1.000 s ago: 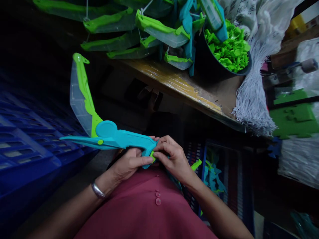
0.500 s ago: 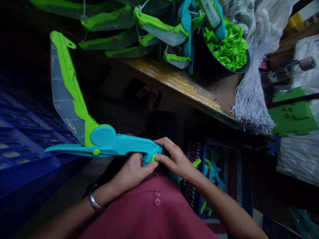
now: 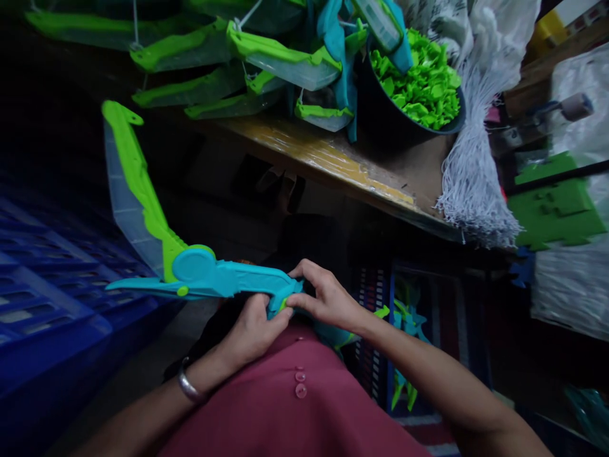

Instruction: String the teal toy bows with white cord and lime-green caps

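Plastic, by its sheen, makes up the turquoise body (image 3: 250, 277) that you hold just below the middle of your view, running from 6 o'clock out toward 9. Your left hand (image 3: 254, 327), at 7 o'clock, grips the bent handle end from below, its fingers mostly hidden; your right hand (image 3: 328, 295), at 5 o'clock, pinches that same end, thumb by a small green piece (image 3: 284, 303) and forefinger over the top edge. Expect it light and stiff, perhaps a little slippery under dry fingers. It will probably feel front-heavy, since the green arm (image 3: 136, 158) rises from the round disc (image 3: 193, 263) toward 10 o'clock, well apart from both hands. The clear panel (image 3: 126, 203) on the arm's outer side looks thin and likely the fragile part, so avoid gripping there or by the slim pointed tip (image 3: 128, 285) between 8 and 9 o'clock. That tip overlaps the blue crate (image 3: 52, 330) in view; you can't tell whether they touch. The thick handle is your soundest hold, with the body just behind the disc second.
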Demonstrator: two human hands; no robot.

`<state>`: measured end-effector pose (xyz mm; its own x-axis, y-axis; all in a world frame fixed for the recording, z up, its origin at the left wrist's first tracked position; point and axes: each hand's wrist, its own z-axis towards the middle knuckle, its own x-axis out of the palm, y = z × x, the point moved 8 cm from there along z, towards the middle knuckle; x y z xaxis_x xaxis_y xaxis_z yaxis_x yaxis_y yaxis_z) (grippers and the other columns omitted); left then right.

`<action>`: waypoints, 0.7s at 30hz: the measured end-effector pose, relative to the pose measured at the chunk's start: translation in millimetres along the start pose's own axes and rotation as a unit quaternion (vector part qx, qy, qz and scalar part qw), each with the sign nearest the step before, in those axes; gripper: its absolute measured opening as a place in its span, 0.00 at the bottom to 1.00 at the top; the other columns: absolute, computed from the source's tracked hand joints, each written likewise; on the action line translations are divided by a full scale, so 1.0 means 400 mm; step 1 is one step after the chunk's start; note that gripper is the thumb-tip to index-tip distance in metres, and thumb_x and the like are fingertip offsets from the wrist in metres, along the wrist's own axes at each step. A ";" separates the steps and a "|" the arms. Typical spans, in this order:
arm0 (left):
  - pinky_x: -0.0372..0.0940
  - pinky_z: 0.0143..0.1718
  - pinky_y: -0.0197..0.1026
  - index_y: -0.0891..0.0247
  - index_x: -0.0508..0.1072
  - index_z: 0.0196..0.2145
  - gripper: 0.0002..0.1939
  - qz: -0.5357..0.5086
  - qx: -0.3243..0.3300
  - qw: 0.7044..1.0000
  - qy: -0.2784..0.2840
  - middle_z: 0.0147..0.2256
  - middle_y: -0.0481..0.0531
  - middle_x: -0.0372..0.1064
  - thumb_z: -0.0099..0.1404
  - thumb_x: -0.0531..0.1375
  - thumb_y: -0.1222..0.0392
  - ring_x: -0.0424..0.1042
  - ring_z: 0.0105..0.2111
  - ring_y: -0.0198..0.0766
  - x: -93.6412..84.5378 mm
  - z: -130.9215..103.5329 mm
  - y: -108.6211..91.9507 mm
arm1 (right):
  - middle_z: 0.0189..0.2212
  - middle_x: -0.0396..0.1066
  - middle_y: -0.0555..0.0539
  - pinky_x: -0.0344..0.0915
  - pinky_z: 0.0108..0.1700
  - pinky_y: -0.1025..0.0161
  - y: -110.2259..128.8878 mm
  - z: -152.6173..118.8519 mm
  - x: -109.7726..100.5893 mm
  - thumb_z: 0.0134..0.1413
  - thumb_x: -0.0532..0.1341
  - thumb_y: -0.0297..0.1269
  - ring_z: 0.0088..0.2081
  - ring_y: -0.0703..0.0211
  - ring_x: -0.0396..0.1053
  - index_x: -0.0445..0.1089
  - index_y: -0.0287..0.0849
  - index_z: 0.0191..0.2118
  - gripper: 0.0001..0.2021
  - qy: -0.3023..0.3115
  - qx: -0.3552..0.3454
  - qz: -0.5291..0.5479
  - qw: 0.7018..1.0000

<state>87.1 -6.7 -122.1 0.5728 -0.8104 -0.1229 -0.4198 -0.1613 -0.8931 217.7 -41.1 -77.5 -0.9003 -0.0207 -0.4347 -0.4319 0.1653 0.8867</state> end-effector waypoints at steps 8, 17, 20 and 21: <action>0.65 0.53 0.46 0.64 0.73 0.46 0.16 -0.216 0.003 0.975 0.055 0.43 0.55 0.75 0.64 0.64 0.53 0.72 0.48 0.48 -0.011 0.028 0.052 | 0.46 0.74 0.46 0.68 0.45 0.59 -0.088 0.025 0.024 0.55 0.70 0.50 0.45 0.55 0.72 0.70 0.43 0.55 0.26 -0.039 0.098 0.097 0.990; 0.57 0.66 0.55 0.60 0.62 0.67 0.45 -0.401 -0.106 0.909 -0.031 0.57 0.59 0.73 0.56 0.74 0.53 0.69 0.61 0.54 -0.038 0.041 0.065 | 0.55 0.71 0.37 0.70 0.56 0.47 -0.074 -0.091 -0.045 0.63 0.65 0.48 0.55 0.45 0.71 0.64 0.41 0.63 0.28 -0.061 0.075 -0.083 0.992; 0.58 0.67 0.57 0.57 0.61 0.69 0.44 -0.418 -0.095 0.903 -0.020 0.59 0.59 0.73 0.59 0.72 0.53 0.67 0.63 0.55 -0.038 0.024 0.042 | 0.59 0.68 0.31 0.68 0.57 0.40 -0.023 -0.120 -0.003 0.64 0.65 0.44 0.58 0.38 0.68 0.57 0.36 0.67 0.32 -0.049 0.039 -0.235 0.970; 0.59 0.67 0.58 0.56 0.62 0.69 0.41 -0.417 -0.081 0.905 -0.007 0.59 0.59 0.73 0.61 0.70 0.52 0.67 0.63 0.56 -0.042 0.015 0.033 | 0.56 0.69 0.31 0.70 0.55 0.41 -0.005 -0.127 0.005 0.66 0.62 0.41 0.56 0.39 0.69 0.57 0.35 0.66 0.29 -0.064 0.026 -0.265 0.962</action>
<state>76.1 7.9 -134.3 0.7467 -0.3620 0.5580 0.0658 -0.7947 -0.6035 214.0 -91.6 -72.0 -0.5394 0.0053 -0.8420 -0.8219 0.2138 0.5279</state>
